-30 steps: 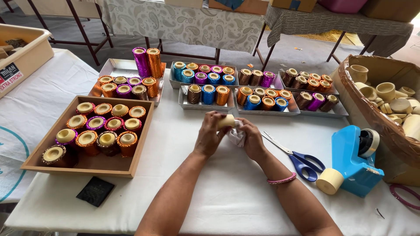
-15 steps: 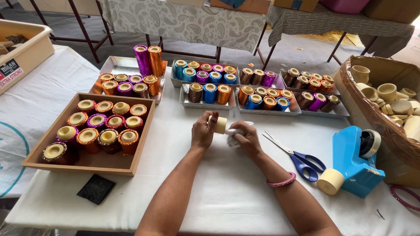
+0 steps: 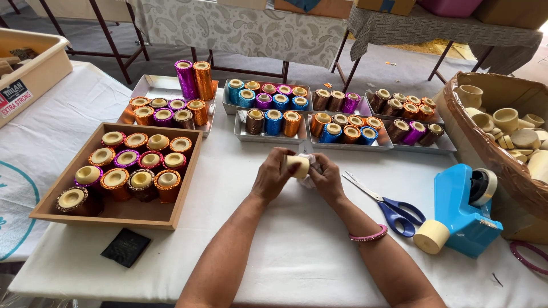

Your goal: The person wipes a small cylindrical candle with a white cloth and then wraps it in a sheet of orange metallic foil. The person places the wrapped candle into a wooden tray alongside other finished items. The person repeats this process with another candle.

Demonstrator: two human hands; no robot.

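While our hands stay together, both now grip the cream cylinder (image 3: 297, 166) turned sideways: left hand (image 3: 272, 175), right hand (image 3: 325, 178), above the surface (image 3: 297, 245).

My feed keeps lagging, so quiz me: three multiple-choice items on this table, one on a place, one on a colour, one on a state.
1. Where do the scissors lie?
A. in the wooden tray
B. on the white table, between the right hand and the tape dispenser
C. in the basket

2. What colour is the tape dispenser?
A. blue
B. red
C. green

3. How is the plain cream cup held?
A. standing alone on the table
B. by the left hand and right hand together
C. stacked in a metal tray

Answers:
1 B, blue handles on the cloth right of the right hand.
2 A, its body is bright blue.
3 B, both hands close around it.
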